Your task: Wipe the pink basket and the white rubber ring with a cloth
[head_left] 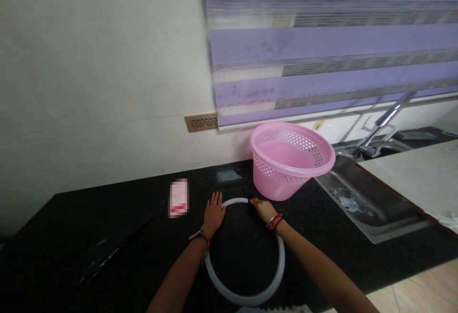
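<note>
A white ring, like a large hoop, lies flat on the black countertop in front of me. My left hand rests on its far left side, palm down, with the fingers stretched out. At the far right of the ring is my right hand, its fingers bent together. Something dark at those fingertips covers a bit of the ring; against the black counter I cannot make out what it is. Just beyond my right hand stands a pink plastic basket with a perforated upper wall.
A blurred pink-and-white item lies left of my left hand. Farther left is a shiny black plastic-looking piece. To the right are a steel sink, a faucet and a pale board. A wall socket sits behind.
</note>
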The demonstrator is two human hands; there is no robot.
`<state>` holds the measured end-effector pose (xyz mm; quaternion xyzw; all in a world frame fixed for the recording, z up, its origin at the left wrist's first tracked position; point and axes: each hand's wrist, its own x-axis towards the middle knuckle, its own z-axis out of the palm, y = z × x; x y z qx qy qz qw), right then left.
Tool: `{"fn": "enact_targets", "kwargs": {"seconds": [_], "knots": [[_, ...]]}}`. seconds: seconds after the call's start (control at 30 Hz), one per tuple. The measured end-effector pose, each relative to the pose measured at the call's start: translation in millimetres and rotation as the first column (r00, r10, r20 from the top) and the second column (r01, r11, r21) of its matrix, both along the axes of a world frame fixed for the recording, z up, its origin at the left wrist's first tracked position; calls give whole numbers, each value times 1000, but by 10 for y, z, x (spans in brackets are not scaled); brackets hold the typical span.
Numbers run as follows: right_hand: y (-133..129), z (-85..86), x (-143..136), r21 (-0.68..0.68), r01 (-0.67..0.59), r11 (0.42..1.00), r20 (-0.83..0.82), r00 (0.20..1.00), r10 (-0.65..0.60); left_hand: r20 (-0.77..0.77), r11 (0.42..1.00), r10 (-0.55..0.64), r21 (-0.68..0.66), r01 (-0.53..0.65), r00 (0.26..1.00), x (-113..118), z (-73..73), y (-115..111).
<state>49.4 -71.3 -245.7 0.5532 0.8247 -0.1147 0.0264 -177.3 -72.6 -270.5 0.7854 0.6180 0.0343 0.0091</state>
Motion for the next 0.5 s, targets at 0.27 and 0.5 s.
{"fn": "enact_targets", "kwargs": {"seconds": [0.27, 0.5], "knots": [[210, 33, -430, 2, -201, 980, -38, 979, 201, -2, 988, -155, 2, 155, 988, -108, -164, 152], [154, -60, -425, 38, -119, 992, -66, 990, 121, -12, 991, -129, 23, 129, 992, -158, -194, 138]]}}
